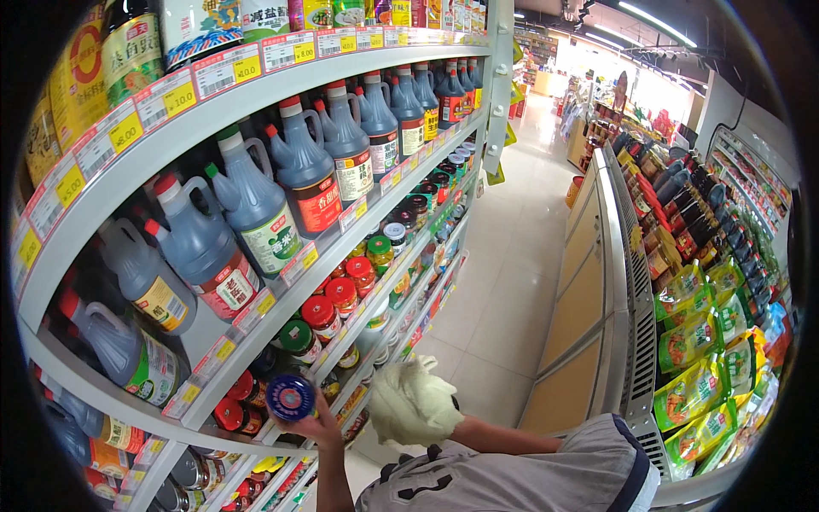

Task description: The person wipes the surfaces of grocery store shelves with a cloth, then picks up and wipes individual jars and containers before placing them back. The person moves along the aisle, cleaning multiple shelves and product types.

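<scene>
My left hand [321, 425] grips a jar with a dark blue metal lid [291, 397], tilted so the lid faces me. It is at the front edge of a lower shelf, beside jars with red lids [230, 413]. At the end of my right forearm is a bunched pale cloth [413, 403], held up over the aisle. The cloth covers my right hand, so its fingers are hidden. Just past the blue-lidded jar stands a jar with a green lid [298, 339].
Large plastic jugs [265, 217] of dark liquid line the grey metal shelf [211, 345] above; one at the left end leans. Price tags run along the shelf edges. On my right, a display counter [569, 333] holds green pouches [694, 345] and bottles. A tiled aisle [492, 281] stretches ahead.
</scene>
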Available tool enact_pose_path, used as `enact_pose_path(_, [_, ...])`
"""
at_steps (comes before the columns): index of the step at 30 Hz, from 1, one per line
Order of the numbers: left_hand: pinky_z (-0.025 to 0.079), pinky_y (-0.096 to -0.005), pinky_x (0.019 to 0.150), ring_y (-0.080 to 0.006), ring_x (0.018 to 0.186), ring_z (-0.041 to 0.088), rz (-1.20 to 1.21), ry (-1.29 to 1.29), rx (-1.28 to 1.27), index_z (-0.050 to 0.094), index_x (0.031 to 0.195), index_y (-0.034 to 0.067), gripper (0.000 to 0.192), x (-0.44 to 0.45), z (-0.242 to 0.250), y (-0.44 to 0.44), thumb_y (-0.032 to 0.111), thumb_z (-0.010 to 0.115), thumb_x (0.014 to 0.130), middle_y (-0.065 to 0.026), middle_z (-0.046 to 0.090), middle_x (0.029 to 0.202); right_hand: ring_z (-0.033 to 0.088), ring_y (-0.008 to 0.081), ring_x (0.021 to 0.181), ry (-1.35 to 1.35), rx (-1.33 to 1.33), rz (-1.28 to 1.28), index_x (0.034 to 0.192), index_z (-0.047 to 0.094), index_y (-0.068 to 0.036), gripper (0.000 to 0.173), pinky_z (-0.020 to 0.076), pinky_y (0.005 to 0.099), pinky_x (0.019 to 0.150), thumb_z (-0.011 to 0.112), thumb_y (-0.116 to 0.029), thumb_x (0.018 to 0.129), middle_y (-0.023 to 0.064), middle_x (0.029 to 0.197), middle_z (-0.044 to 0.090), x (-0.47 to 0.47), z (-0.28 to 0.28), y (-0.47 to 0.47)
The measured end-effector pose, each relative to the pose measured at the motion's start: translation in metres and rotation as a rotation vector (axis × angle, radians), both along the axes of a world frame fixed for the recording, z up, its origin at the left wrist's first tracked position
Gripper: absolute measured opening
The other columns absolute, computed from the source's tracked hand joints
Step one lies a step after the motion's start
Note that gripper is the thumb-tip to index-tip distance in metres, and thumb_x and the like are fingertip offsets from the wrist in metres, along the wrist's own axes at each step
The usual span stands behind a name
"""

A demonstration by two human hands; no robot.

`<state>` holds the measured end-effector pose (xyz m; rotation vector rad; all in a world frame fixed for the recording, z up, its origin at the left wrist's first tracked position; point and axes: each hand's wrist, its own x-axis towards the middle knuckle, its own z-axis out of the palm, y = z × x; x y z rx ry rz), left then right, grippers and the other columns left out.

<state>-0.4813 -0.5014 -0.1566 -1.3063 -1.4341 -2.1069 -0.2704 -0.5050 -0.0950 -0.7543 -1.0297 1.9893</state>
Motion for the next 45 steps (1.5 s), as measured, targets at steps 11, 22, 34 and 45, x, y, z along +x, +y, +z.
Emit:
enact_pose_path(11, [0.039,-0.0457,0.100,-0.0329,0.115,0.046,-0.588,-0.062,-0.165,0.024,0.132,0.003,0.089,0.101,0.043,-0.064,0.000,0.075,0.060,-0.0220,0.040,0.127,0.062,0.0153,0.073,0.181,-0.554,-0.068,0.098,0.058,-0.009,0.039,0.0534,0.0330,0.075,0.053,-0.047,0.093,0.0055,0.083,0.065,-0.017,0.021,0.001])
enact_pose_path(22, [0.044,-0.0419,0.097,-0.0329,0.113,0.056,-0.951,0.374,-0.458,0.040,0.125,-0.005,0.090,0.078,0.092,-0.046,0.022,0.090,0.056,-0.0239,0.054,0.121,0.061,0.0199,0.093,-0.097,-0.205,-0.260,0.122,0.052,-0.008,0.052,0.0502,0.0367,0.084,0.053,-0.051,0.093,0.0089,0.109,0.061,-0.001,-0.013,-0.013])
enact_pose_path(34, [0.053,-0.0325,0.081,-0.0177,0.096,0.062,-1.093,-1.167,-0.514,0.043,0.130,0.006,0.057,0.113,0.057,-0.026,0.053,0.032,0.100,-0.0114,0.057,0.116,0.036,0.0324,0.132,-0.445,0.642,-0.295,0.146,0.029,-0.007,0.067,0.0333,0.0411,0.108,0.053,-0.036,0.091,0.0177,0.147,0.028,0.059,0.031,-0.022])
enact_pose_path(45, [0.044,-0.0315,0.091,-0.0182,0.105,0.055,-1.038,-0.437,-0.528,0.037,0.132,-0.001,0.048,0.166,0.079,-0.011,0.004,0.058,0.089,-0.0137,0.055,0.119,0.024,0.0376,0.141,-0.422,0.763,-0.406,0.149,0.025,-0.009,0.066,0.0259,0.0385,0.112,0.054,-0.012,0.090,0.0261,0.152,0.018,0.086,0.075,0.009])
